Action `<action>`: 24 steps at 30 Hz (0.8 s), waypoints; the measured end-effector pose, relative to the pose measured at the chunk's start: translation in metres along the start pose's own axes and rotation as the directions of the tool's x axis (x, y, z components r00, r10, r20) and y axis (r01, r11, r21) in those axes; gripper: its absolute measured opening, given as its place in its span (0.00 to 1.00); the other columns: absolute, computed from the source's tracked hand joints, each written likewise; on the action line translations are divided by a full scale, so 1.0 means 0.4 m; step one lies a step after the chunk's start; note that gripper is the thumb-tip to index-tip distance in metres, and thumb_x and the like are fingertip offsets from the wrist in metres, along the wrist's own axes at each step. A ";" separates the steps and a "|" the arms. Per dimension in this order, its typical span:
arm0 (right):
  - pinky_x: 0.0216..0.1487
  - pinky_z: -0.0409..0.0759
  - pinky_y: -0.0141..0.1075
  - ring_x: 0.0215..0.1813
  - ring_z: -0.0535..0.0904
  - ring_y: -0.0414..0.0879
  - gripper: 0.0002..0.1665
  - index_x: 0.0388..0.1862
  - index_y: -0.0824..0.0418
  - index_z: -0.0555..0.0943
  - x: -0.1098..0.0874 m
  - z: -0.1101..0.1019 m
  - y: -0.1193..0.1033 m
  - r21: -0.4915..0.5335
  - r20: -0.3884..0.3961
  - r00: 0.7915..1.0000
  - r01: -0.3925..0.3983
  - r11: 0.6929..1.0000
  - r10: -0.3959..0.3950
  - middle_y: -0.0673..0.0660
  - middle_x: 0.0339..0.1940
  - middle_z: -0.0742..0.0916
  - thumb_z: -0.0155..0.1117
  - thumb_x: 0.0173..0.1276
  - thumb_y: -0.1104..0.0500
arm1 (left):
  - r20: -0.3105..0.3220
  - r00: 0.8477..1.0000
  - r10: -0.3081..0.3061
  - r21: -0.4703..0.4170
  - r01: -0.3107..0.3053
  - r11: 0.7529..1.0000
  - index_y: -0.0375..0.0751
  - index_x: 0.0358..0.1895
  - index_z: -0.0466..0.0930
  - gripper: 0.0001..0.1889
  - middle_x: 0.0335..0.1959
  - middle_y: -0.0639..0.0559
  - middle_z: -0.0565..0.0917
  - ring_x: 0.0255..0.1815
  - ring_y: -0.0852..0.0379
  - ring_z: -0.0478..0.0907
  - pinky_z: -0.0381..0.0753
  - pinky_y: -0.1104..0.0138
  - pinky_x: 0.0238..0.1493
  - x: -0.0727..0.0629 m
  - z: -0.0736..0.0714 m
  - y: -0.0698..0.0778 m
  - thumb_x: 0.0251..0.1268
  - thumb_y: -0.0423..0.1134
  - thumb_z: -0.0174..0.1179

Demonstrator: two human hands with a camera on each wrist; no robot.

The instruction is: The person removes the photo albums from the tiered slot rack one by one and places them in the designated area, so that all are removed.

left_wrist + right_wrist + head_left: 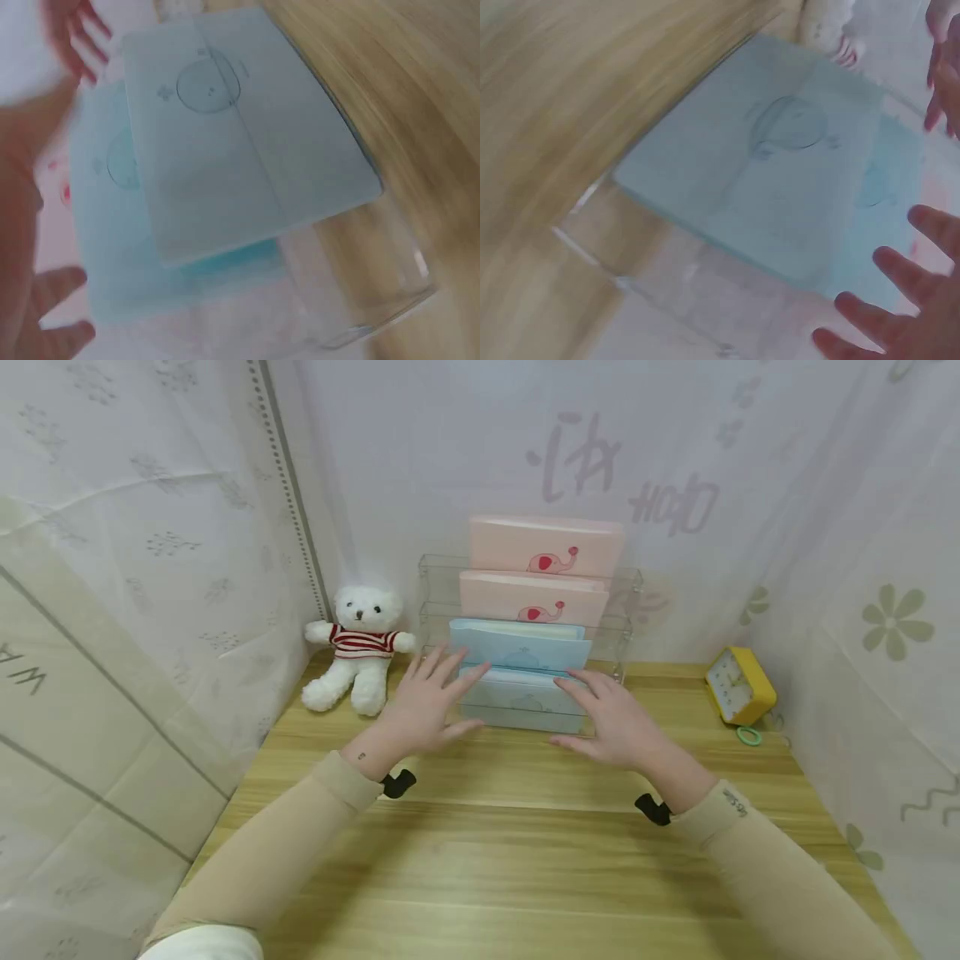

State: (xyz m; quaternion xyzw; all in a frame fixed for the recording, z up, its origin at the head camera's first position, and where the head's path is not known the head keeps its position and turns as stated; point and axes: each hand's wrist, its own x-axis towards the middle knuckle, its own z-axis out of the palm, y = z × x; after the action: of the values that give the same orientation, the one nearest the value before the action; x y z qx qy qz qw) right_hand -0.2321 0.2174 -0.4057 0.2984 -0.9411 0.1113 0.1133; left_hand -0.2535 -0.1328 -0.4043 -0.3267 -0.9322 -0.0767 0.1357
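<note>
A clear stepped rack [444, 607] holds two pink notebooks at the back, the upper one [498, 542] and the lower one [487, 592], each with a red elephant. Below them stand a blue notebook [487, 647] and, lowest at the front, a pale blue notebook [217, 157] with a round whale drawing. My left hand [427, 706] hovers at the left side of the blue notebooks, fingers spread. On the opposite side, my right hand [618, 722] reaches in with fingers extended, fingertips near the front notebook's upper right corner. Neither hand grips anything.
A white teddy bear [362, 643] in a striped sweater sits left of the rack. Far to the right are a yellow clock [756, 683] and a green ring [748, 736]. Printed curtains [847, 568] surround the wooden table [480, 877].
</note>
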 end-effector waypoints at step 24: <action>0.76 0.77 0.63 0.74 0.77 0.65 0.40 0.78 0.65 0.72 0.053 0.168 0.021 0.405 -0.188 0.860 -0.372 0.835 0.475 0.67 0.73 0.80 0.72 0.79 0.44 | -0.085 0.733 -0.674 -0.679 0.453 0.578 0.46 0.85 0.62 0.35 0.78 0.36 0.76 0.71 0.32 0.81 0.85 0.39 0.68 -0.032 0.251 -0.123 0.83 0.48 0.62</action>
State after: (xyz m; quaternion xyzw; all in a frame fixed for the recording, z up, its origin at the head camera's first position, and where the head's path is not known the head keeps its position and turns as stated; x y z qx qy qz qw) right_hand -0.2638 0.1942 -0.4646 0.0769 -0.9221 0.3428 0.1620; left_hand -0.2953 -0.1550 -0.5062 -0.0149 -0.8702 -0.4707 0.1449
